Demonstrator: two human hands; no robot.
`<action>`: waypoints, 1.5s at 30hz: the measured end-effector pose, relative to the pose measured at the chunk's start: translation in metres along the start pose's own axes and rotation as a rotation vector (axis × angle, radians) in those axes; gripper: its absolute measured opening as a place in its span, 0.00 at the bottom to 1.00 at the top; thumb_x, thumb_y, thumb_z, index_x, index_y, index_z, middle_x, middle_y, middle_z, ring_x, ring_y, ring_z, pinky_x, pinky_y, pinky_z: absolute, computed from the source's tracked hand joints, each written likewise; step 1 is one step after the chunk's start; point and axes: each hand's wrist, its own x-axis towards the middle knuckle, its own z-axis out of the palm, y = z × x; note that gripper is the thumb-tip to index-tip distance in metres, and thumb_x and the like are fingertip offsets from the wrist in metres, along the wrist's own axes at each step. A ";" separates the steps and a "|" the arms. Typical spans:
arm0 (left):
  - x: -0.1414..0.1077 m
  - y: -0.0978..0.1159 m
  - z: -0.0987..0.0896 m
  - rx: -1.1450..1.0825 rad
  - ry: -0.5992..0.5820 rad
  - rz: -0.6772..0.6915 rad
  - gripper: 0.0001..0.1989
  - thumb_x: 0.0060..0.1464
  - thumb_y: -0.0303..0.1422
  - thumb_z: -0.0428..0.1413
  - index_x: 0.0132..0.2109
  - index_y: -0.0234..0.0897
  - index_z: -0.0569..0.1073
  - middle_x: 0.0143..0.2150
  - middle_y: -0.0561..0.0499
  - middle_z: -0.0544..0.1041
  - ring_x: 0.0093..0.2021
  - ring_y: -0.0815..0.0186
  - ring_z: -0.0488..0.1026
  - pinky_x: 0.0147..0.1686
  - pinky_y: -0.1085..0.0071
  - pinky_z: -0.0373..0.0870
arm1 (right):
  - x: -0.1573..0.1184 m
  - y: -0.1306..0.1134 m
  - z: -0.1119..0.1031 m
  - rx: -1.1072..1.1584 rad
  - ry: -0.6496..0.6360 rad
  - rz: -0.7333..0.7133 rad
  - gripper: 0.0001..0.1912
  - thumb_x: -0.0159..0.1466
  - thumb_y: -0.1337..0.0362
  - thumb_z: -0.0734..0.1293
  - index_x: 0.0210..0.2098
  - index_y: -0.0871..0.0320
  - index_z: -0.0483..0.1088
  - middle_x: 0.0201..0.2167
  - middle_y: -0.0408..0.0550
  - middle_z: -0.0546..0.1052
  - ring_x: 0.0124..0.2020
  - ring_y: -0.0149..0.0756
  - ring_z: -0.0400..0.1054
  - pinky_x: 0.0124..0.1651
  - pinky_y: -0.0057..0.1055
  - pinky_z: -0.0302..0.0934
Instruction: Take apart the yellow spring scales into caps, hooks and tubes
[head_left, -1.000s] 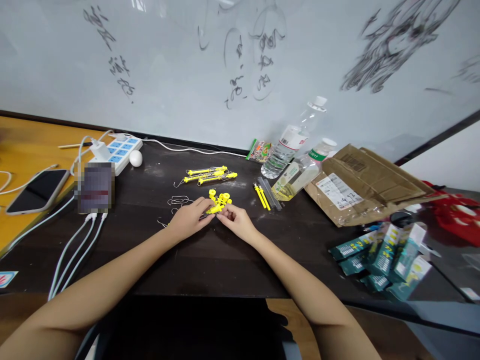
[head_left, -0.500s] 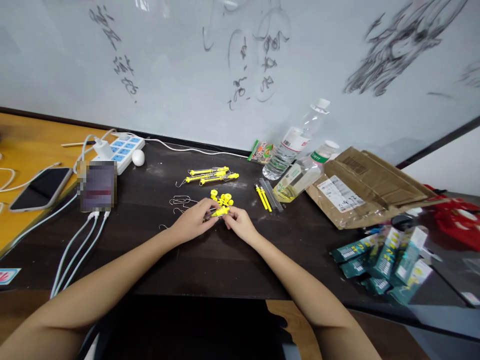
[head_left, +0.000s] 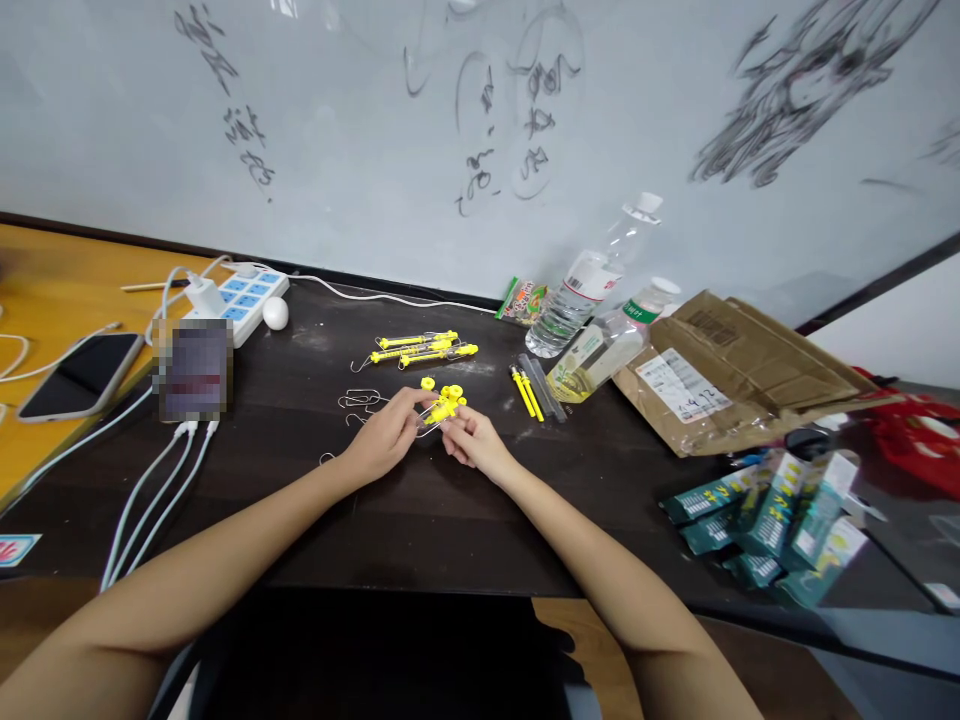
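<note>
Dark desk (head_left: 420,520): lying bottle (head_left: 600,352) holds yellowish liquid; standing bottle (head_left: 592,280) clear.

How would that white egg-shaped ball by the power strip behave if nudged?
The white ball looks smooth and rounded, so it would probably roll at a light push. It lies beside the power strip, which would likely stop it on that side. Being small, it seems light; its gloss suggests it may be slippery to pinch.

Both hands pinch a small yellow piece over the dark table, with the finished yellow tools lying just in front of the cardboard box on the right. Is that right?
Not quite: the head view shows the finished yellow tools behind the hands, mid-table, left of the cardboard box. Left hand and right hand do pinch the small yellow piece.
</note>
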 end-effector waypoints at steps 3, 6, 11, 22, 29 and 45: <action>0.001 -0.001 0.000 -0.075 0.023 -0.002 0.15 0.61 0.31 0.44 0.55 0.40 0.61 0.49 0.47 0.69 0.38 0.68 0.71 0.40 0.69 0.69 | 0.000 -0.001 0.000 0.038 -0.007 0.030 0.16 0.58 0.52 0.65 0.36 0.58 0.62 0.15 0.33 0.68 0.09 0.21 0.54 0.09 0.18 0.46; 0.001 0.000 0.001 -0.135 0.033 0.021 0.14 0.63 0.30 0.42 0.53 0.38 0.63 0.48 0.47 0.70 0.43 0.67 0.71 0.45 0.67 0.68 | 0.000 -0.002 0.000 0.103 0.018 0.063 0.16 0.57 0.52 0.65 0.36 0.57 0.62 0.14 0.34 0.68 0.09 0.23 0.56 0.08 0.18 0.49; -0.001 0.005 0.007 -0.101 -0.042 -0.003 0.13 0.62 0.33 0.45 0.52 0.40 0.65 0.48 0.48 0.70 0.37 0.68 0.71 0.38 0.70 0.70 | -0.001 -0.002 0.000 0.193 0.006 0.115 0.15 0.57 0.53 0.65 0.35 0.57 0.63 0.17 0.38 0.72 0.12 0.25 0.62 0.12 0.19 0.58; 0.000 -0.001 0.002 0.463 -0.086 0.057 0.20 0.62 0.37 0.47 0.61 0.44 0.60 0.47 0.48 0.68 0.39 0.66 0.72 0.31 0.75 0.68 | -0.004 -0.006 0.007 0.211 -0.042 0.096 0.16 0.58 0.53 0.66 0.36 0.55 0.58 0.27 0.42 0.75 0.17 0.27 0.68 0.11 0.19 0.58; -0.002 0.002 0.009 0.531 -0.076 0.022 0.17 0.62 0.33 0.46 0.58 0.39 0.61 0.50 0.46 0.69 0.40 0.64 0.74 0.32 0.73 0.69 | -0.005 0.007 0.015 -0.011 0.086 -0.008 0.18 0.60 0.49 0.63 0.29 0.59 0.66 0.20 0.41 0.71 0.11 0.22 0.59 0.10 0.19 0.53; 0.003 0.003 -0.002 0.240 -0.263 -0.158 0.18 0.65 0.37 0.39 0.59 0.39 0.58 0.49 0.44 0.74 0.45 0.57 0.74 0.42 0.64 0.68 | -0.012 -0.002 -0.001 -1.052 0.041 -0.441 0.14 0.68 0.62 0.55 0.28 0.58 0.64 0.23 0.45 0.71 0.24 0.30 0.64 0.30 0.25 0.52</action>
